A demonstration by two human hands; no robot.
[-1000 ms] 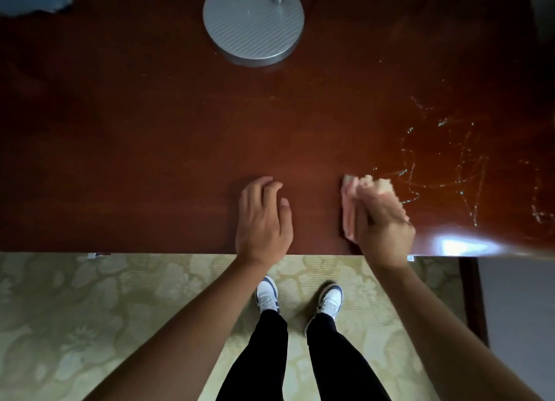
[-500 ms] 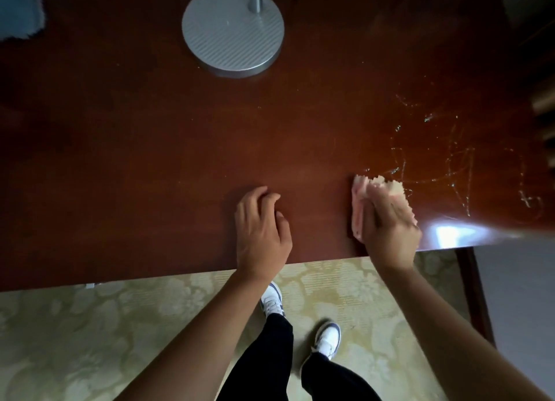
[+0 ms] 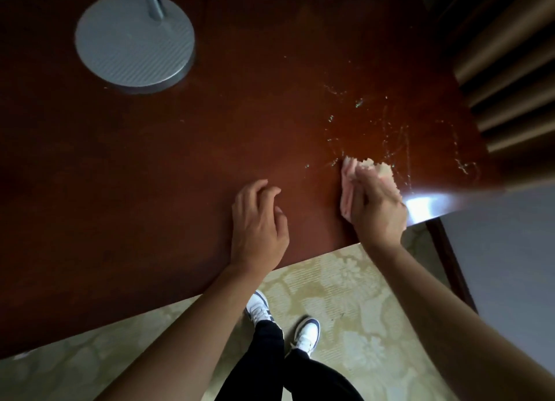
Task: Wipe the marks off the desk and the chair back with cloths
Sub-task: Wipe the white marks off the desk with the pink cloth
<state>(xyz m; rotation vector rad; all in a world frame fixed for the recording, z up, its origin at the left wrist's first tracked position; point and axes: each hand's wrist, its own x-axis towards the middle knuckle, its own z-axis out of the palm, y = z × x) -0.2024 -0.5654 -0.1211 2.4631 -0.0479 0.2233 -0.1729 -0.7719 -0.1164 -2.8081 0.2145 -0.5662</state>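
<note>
A dark red-brown wooden desk [image 3: 180, 166] fills the upper view. Pale scribbled marks [image 3: 396, 130] cover its right part, near the right edge. My right hand [image 3: 377, 208] presses a folded pink cloth [image 3: 350, 175] flat on the desk, at the lower left border of the marks. Cloth edges stick out past my fingertips. My left hand [image 3: 256, 226] rests palm down on the desk near the front edge, fingers loosely curled, holding nothing. No chair is in view.
A round silver lamp base [image 3: 133, 40] with a thin pole stands at the back left. Brown curtain folds [image 3: 510, 64] hang beyond the desk's right edge. Below the desk's front edge lie patterned carpet [image 3: 345, 295] and my shoes [image 3: 306, 336].
The view has swung and tilted, so the desk edge now runs diagonally. My right hand with the cloth has edged toward the marks. The blue cloth at the far left has left view.
</note>
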